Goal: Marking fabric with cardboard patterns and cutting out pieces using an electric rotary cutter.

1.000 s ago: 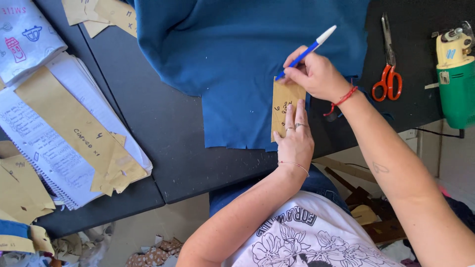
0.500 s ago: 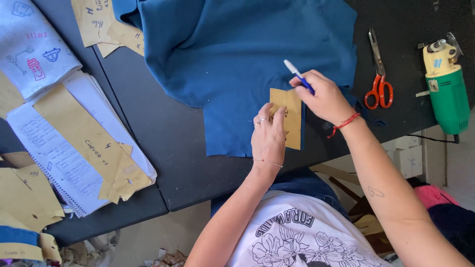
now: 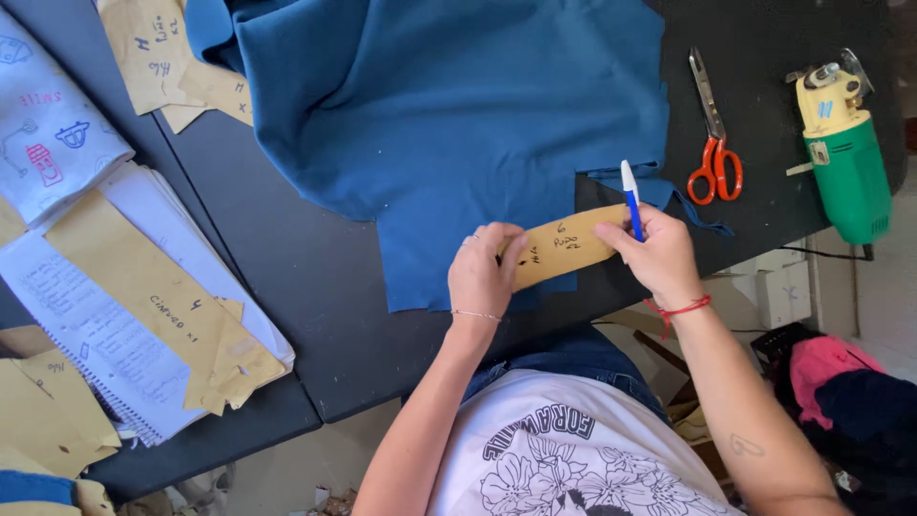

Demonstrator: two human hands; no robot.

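A blue cloth [image 3: 449,115] lies spread over the dark table [image 3: 287,277]. On its near corner rests a small tan paper pattern piece [image 3: 564,247], turned crosswise. My left hand [image 3: 485,277] presses down on the left end of that piece with a ring on one finger. My right hand [image 3: 659,256] rests on its right end and grips a blue and white pen [image 3: 631,199], tip down at the paper's edge. A red cord is tied round my right wrist.
Orange-handled scissors [image 3: 712,143] lie right of the cloth, with a green and yellow electric cutter [image 3: 842,153] at the table's right edge. Tan pattern pieces [image 3: 162,306], a spiral notebook [image 3: 95,354] and printed white fabric [image 3: 48,134] fill the left side.
The pattern piece has turned from upright to crosswise on the cloth corner. My left hand shifted to its left end, my right hand with the pen to its right end.
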